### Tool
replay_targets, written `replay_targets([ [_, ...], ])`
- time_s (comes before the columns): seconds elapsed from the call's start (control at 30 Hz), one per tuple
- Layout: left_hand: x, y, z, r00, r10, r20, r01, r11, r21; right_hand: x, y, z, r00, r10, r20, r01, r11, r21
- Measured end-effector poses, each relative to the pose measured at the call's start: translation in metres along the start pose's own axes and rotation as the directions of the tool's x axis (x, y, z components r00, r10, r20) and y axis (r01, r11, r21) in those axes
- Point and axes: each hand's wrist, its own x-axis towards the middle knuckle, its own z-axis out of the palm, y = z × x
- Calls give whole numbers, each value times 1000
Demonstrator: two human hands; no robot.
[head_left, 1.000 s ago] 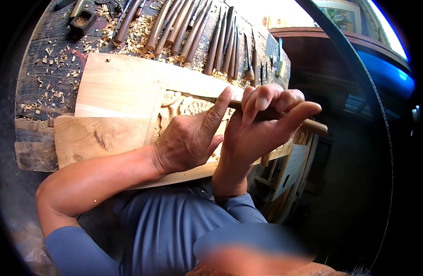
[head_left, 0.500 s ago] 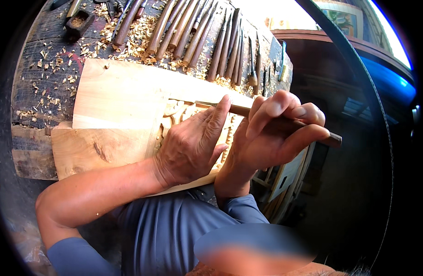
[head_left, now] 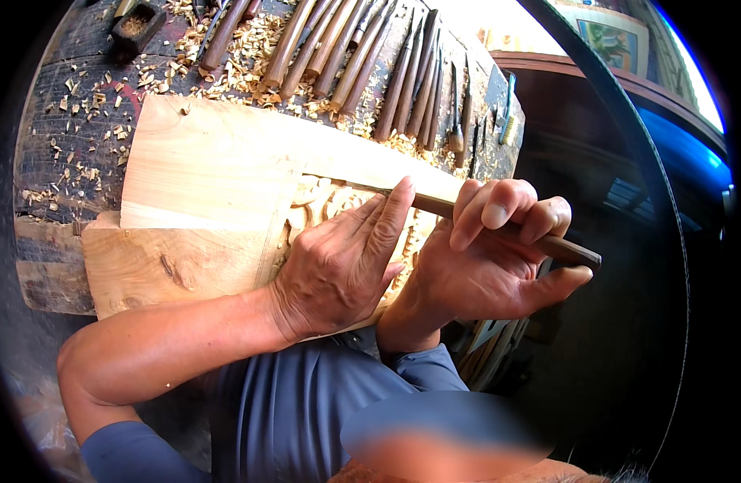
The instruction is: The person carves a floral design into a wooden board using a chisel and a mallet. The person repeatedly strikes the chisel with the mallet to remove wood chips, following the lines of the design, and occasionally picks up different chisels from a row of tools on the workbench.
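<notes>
Right hand (head_left: 491,258), fingers clamped on a chisel (head_left: 511,232); left hand (head_left: 342,270), fingers together, steadies its blade over the carved plank (head_left: 201,177). Spare chisels (head_left: 362,56) and shavings (head_left: 225,72) lie behind.

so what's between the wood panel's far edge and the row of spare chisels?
Head view: loose wood shavings on the dark bench, between wood panel and chisels.

The right hand (head_left: 487,258) grips a wooden-handled chisel (head_left: 548,241); the left hand (head_left: 342,270) steadies its blade, probably touching the carved plank (head_left: 209,185).
</notes>
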Motion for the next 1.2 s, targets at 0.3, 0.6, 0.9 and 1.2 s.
replay_targets([
  [0.3, 1, -1, -3, 1000, 7, 22, -7, 999, 41, 3, 6, -11, 997, -44, 70, 52, 992, -112],
  [0.6, 0, 0, -5, 1000, -11, 19, 10, 999, 45, -2, 12, -3, 996, -87, 14, 88, 978, -191],
  [0.9, -4, 1, -4, 998, -52, 40, 51, 998, 34, -4, 13, -14, 971, -48, 233, 75, 991, -109],
  [1.2, -3, 0, -2, 999, 33, -25, -32, 999, 34, -6, 4, -1, 993, -105, 57, 105, 994, -9],
])
